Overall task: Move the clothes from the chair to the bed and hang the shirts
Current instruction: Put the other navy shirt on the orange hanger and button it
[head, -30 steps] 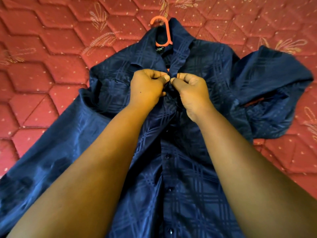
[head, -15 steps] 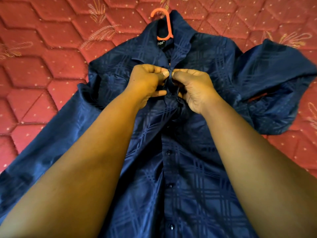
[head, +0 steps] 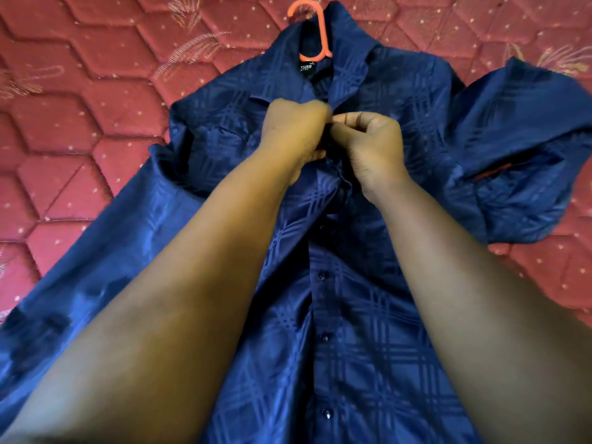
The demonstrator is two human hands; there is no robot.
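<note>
Item: shirt (head: pixel 368 315), navy, woven check, lying face up on the bed (head: pixel 80 129), front placket toward the viewer. Right sleeve folded back on itself at the far right.

Hanger (head: pixel 315 30): orange, hook emerging at the collar, body inside the shoulders; a sliver of orange also shows through the folded sleeve.

Left hand (head: pixel 293 131): fingers curled, pinching the left edge of the placket just below the collar.

Right hand (head: pixel 373 145): fingers curled, pinching the facing edge; thumb and forefinger tips meet the left hand's at the opening.

Step in hand, as judged: fastening an upper button so the shirt stays on the hanger. The button itself is hidden under the fingers. Lower buttons appear done.

Handling notes:
- Keep both edges taut and level, so the hole meets its own button and not the next.
- Tilt the button edgewise through the hole; the cloth looks slick.
- Avoid pulling downward, which may drag the collar off the hanger.
</note>
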